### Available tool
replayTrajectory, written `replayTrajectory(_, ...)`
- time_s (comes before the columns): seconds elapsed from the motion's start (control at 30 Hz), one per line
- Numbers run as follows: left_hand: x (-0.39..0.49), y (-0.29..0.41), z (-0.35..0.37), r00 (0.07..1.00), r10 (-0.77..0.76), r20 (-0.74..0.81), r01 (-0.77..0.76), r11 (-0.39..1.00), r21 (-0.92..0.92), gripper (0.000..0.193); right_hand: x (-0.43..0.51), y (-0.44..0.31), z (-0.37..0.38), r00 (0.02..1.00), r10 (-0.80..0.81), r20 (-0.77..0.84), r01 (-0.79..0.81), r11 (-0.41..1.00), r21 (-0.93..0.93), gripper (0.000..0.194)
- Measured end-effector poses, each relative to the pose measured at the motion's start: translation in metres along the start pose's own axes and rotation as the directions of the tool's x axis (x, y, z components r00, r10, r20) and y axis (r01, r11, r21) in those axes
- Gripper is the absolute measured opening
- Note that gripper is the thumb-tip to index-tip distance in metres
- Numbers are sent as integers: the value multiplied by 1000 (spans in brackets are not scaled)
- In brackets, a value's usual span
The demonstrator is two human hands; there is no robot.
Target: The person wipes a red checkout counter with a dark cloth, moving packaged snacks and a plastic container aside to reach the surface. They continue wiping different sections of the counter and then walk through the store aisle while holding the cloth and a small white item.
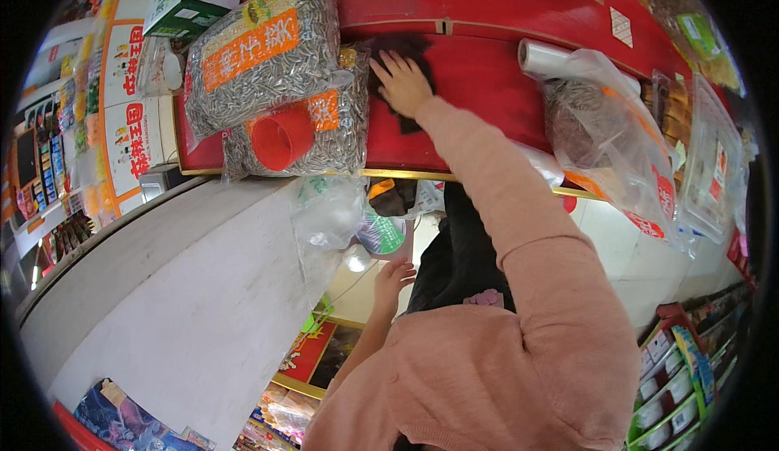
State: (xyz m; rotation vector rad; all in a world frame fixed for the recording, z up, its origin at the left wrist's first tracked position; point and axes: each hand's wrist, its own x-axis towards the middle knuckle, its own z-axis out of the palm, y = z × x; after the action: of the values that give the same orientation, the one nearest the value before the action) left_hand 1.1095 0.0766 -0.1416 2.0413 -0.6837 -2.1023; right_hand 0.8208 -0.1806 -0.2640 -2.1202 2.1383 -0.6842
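My right hand [403,83] lies flat, fingers spread, on a dark cloth [417,49] on a red counter top [487,98]. Beside the cloth, to its left, two clear bags of striped sunflower seeds are stacked: an upper bag [255,80] and a lower bag [344,141]. A red ring-shaped piece [281,139], perhaps a roll or cup, rests on the lower bag. Down near my body, my left hand [394,277] hangs in the air with loosely bent fingers and nothing in it.
To the right lie a roll of clear plastic [541,58], a filled plastic bag [602,122] and a clear plastic box [709,165]. A green-and-white carton [192,1] stands at the upper left. A white surface [182,280] runs along my left. Plastic bags [328,211] hang below the counter edge.
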Motion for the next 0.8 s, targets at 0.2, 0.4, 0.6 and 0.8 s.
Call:
replayTrajectory(0.2, -4, 2, 0, 991, 100, 91, -97, 995, -32, 34, -60, 85, -47, 973, 210, 90, -190, 962, -194, 48)
replayTrajectory(0.4, -13, -15, -18, 995, 91, 34, -88, 992, -90, 32, -78, 74, -60, 579, 815, -7, -782, 553, -289, 66)
replayTrajectory(0.6, -18, -35, -25, 994, 103, 43, -96, 984, -151, 32, -89, -79, -11, 789, 572, 223, -521, 816, -249, 54)
replayTrajectory(0.8, -15, -32, -25, 982, 165, 97, -149, 978, -147, 32, -98, -116, -58, 607, 180, 774, -605, 736, 303, 50)
